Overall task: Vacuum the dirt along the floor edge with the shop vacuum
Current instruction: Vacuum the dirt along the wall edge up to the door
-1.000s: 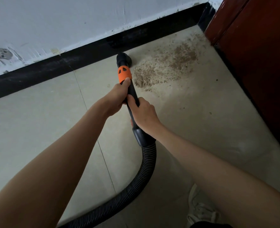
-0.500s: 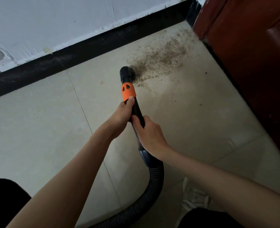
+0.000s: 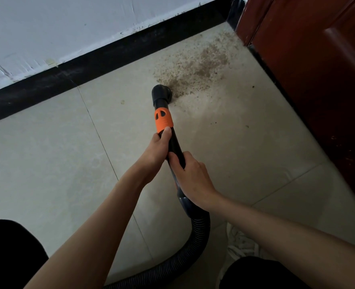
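A black vacuum wand with an orange collar [image 3: 163, 120] ends in a round black nozzle [image 3: 161, 94] that sits on the floor at the near left edge of a brown dirt patch [image 3: 197, 67]. My left hand [image 3: 156, 152] grips the wand just below the orange collar. My right hand [image 3: 190, 178] grips it lower, where the wand joins the ribbed black hose [image 3: 199, 232]. The hose curves down and left out of view. The dirt spreads toward the corner between the black baseboard [image 3: 110, 59] and a dark red wooden door [image 3: 318, 80].
Pale floor tiles [image 3: 47, 163] with thin grout lines cover the ground. A white wall rises above the baseboard. My white shoe [image 3: 239, 245] stands under my right forearm, and my dark-clothed knees show at the bottom corners.
The nozzle came back from beside the baseboard toward me and now touches the near edge of the dirt patch. Both hands kept their grip. The patch's left part looks thinner.
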`<action>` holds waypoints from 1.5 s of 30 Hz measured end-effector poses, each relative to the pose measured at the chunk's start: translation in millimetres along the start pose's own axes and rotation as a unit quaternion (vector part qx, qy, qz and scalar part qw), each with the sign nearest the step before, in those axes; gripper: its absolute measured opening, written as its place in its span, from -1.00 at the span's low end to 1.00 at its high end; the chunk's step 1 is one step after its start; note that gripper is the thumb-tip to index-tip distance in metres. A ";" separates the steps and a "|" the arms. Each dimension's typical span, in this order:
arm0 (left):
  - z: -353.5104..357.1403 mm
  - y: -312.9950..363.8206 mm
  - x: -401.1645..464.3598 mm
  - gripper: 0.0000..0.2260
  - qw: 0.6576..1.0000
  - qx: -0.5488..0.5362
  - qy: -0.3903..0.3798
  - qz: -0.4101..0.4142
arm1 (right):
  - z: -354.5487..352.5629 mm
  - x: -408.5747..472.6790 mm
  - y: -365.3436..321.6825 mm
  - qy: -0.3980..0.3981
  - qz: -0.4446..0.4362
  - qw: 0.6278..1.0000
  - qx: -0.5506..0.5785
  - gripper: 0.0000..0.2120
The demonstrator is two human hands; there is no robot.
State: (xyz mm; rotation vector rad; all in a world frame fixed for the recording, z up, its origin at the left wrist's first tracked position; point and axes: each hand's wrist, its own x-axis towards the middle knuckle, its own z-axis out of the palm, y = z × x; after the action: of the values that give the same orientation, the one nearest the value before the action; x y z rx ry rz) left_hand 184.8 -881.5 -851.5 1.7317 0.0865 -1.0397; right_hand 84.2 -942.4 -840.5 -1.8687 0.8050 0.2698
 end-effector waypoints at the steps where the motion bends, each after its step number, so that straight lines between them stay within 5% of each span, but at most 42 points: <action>1: -0.2 0.9 0.2 -0.65 1.000 -0.001 0.003 0.002 | -0.3 -0.1 -0.9 0.001 -0.004 1.000 0.003 -0.63; 10: -2.8 -1.5 -3.0 -0.77 1.000 -0.015 0.000 -0.001 | 4.1 -1.3 0.2 -0.017 0.007 1.000 0.005 -0.61; 30: 26.4 -1.8 -10.2 -0.61 0.998 0.047 -0.044 -0.011 | -0.2 -11.3 27.5 0.047 0.044 0.996 0.065 -0.63; 45: -16.8 -9.4 -4.9 -0.66 0.999 0.004 0.051 0.019 | 27.9 9.1 5.5 0.000 -0.007 1.000 0.030 -0.46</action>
State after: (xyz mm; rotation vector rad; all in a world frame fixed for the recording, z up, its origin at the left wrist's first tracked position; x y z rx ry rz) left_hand 186.9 -861.9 -854.3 1.7861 0.1141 -0.9243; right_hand 92.4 -922.7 -861.4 -1.8165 0.7929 0.2338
